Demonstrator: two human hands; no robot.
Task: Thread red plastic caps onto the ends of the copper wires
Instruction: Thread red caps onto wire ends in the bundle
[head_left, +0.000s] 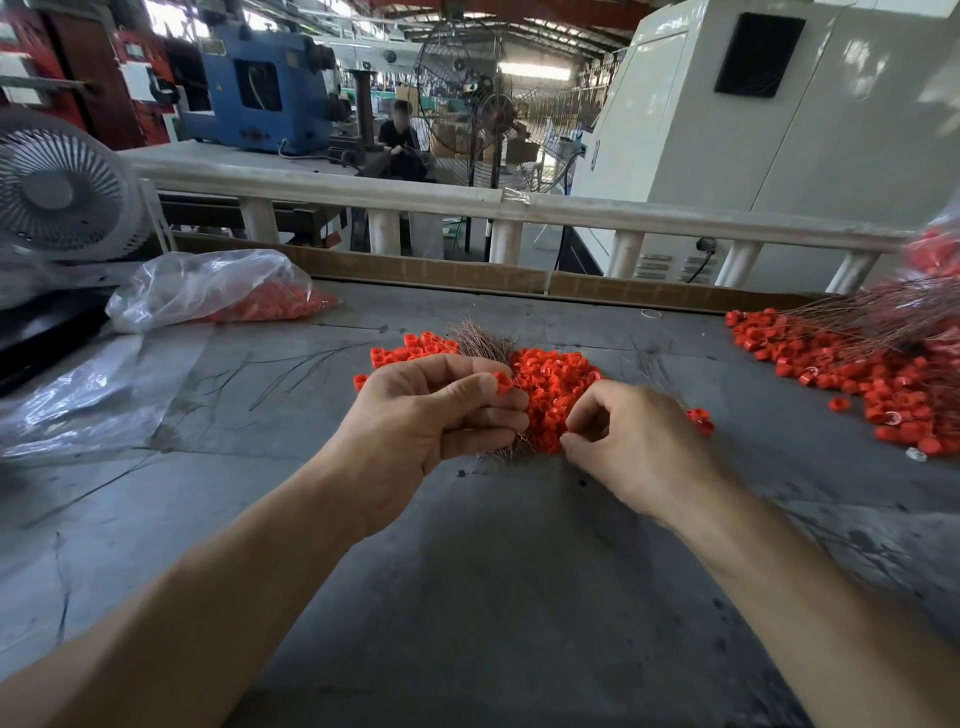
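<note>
left hand (421, 410) grips thin copper wire bundle (483, 340) and small red plastic cap (503, 379); right hand (631, 441) pinches, contents unclear; align one wire end squarely.

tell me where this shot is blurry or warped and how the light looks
Head view: wide-angle bending bows the white railing and stretches both forearms at the bottom edge; the far right edge smears, so the capped wires there blur; the left hand, right hand and the red caps between them are sharp; light is soft daylight with faint shadows, and the plastic bag shows mild glare.
</note>
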